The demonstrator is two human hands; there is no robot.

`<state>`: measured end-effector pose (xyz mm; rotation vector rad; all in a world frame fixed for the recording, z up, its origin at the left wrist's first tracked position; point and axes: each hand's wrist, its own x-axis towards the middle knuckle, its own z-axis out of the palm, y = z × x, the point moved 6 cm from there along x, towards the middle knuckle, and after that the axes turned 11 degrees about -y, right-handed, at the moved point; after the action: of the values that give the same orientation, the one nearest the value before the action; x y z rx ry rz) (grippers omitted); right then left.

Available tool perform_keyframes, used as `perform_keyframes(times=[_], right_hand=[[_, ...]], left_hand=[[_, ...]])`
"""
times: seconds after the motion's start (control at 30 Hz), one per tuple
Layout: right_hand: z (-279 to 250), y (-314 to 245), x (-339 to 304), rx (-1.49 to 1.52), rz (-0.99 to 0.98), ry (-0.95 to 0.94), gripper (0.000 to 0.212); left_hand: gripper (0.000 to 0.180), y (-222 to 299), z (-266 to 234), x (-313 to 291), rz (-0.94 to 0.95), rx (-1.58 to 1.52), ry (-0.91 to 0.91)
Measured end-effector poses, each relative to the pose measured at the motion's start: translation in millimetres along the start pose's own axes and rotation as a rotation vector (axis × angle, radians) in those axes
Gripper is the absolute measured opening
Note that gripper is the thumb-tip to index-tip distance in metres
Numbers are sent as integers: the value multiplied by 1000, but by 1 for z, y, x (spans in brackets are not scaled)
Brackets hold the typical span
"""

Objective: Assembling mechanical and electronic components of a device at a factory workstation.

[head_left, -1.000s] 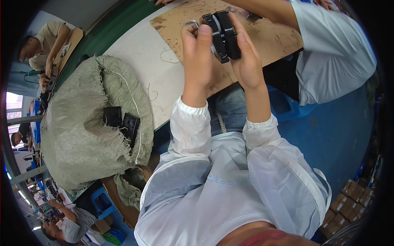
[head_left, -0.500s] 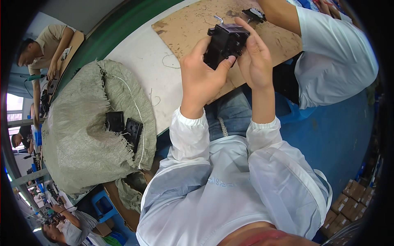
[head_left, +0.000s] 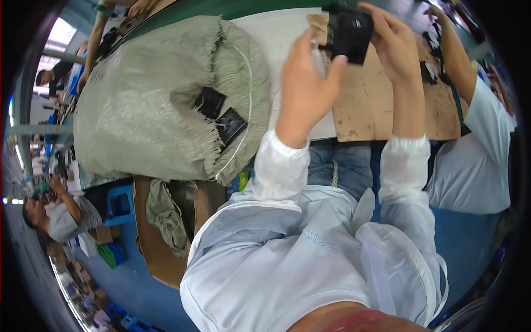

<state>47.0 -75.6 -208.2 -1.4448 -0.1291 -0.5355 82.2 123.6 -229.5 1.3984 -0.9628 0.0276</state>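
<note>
A black box-shaped plastic housing (head_left: 352, 34) is held up over the work table, near the top of the view. My right hand (head_left: 395, 47) grips its right side, fingers behind and along the edge. My left hand (head_left: 311, 83) is at its left side, with the thumb tip at the lower edge and the fingers by a small part jutting out there. That small part is blurred. Beneath the hands lies a worn brown board (head_left: 365, 108) on the white table top (head_left: 282, 55).
At left a large green woven sack (head_left: 149, 99) has two black plastic parts (head_left: 231, 126) in its torn opening. Below it stands an open cardboard box (head_left: 157, 265) with sacking inside. A co-worker's arm (head_left: 458, 58) is at right, near dark parts. A blue stool (head_left: 120, 203) stands left.
The view has swung, so the sack and table sit differently. The housing is turned another way in my hands, and my left fingers have shifted to its side edge.
</note>
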Motion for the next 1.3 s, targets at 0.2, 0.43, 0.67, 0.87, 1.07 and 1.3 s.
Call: perform_keyframes(times=[0.2,0.43,0.67,0.87,1.07,1.3], right_hand=[[-63,120,161,119,201,259,35],[-148,147,203,-1119,211,468,35],[20,78,120,-883,296,-428,36],[74,14,-37,-336,262,-630,73],[-58,6,-130,-321,-3,215,56],[-114,-9,-259,498,-300,754,46]], left_hand=[[47,20,-113,-60,-405,1252,-265],[52,7,-131,-84,-619,1188,-515],[53,17,-138,-57,-350,915,-185],[52,23,-57,0,-224,111,87],[37,-4,109,52,-235,-138,-299],[27,-85,277,63,-55,487,-679]])
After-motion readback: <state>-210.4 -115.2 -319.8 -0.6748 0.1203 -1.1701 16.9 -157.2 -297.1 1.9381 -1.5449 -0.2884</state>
